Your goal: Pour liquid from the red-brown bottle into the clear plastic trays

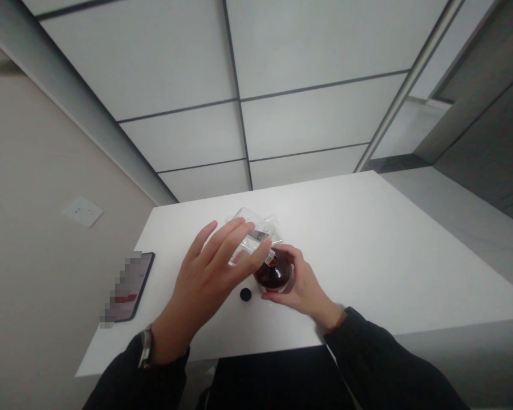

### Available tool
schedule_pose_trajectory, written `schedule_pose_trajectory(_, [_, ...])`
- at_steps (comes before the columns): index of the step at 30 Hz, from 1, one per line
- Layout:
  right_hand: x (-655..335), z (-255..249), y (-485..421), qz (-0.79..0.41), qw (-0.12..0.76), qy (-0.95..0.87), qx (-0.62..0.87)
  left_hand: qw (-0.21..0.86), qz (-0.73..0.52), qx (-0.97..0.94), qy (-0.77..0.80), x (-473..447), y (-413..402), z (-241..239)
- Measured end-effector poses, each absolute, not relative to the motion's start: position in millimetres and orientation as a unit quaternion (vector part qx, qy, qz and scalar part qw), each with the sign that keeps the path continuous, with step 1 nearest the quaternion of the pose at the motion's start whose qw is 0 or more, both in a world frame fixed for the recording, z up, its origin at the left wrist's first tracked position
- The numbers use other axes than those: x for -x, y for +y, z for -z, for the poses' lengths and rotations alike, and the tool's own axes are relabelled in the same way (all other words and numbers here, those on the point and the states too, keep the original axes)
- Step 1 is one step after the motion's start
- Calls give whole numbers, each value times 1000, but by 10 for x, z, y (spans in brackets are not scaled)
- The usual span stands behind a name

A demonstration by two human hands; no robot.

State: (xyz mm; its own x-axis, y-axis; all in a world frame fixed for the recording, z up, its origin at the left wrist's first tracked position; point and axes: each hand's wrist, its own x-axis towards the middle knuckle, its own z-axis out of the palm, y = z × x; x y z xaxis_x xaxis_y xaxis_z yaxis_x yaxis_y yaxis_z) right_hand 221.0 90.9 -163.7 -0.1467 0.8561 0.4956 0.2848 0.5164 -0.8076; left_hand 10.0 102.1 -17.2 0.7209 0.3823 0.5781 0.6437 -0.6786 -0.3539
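My right hand (305,285) is wrapped round a rounded dark red-brown bottle (273,277) that stands on the white table. Over its mouth a small clear bottle (248,243) is tilted, its neck pointing down at the dark bottle's opening. My left hand (207,273) holds this clear bottle, thumb in front and fingers behind, partly covering it. Whether liquid is flowing between the two cannot be made out. Close to the dark bottle's left side, a small round black cap (245,294) lies on the table.
Clear plastic packaging (275,229) lies just behind the bottles. A phone (130,293) rests near the left edge of the white table (367,250). White panelled doors (308,125) rise behind the table, and a wall with a socket (85,212) stands at the left.
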Motion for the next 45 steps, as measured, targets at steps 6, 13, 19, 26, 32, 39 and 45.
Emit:
schedule_pose_trajectory(6, [-2209,1622,911,-275,513,-707,402,275,230,887,-291,-99,1012,173])
schedule_pose_trajectory(13, [-2211,1625,908,-278,514,-703,406,268,227,889,-295,-103,1003,153])
schedule_pose_trajectory(19, [-2215,1622,910,-287,511,-700,408,268,229,888,-295,-108,1002,148])
schedule_pose_trajectory(26, [-2210,1617,908,-291,503,-700,415,260,228,890,-297,-112,994,136])
schedule_pose_trajectory(32, [-2207,1637,914,-284,512,-700,409,263,226,890,-295,-108,997,148])
schedule_pose_trajectory(39, [-2208,1602,916,-295,508,-700,407,267,225,890,-293,-117,989,137])
schedule_pose_trajectory(45, [-2208,1576,917,-305,513,-693,404,273,217,889,-295,-123,978,125])
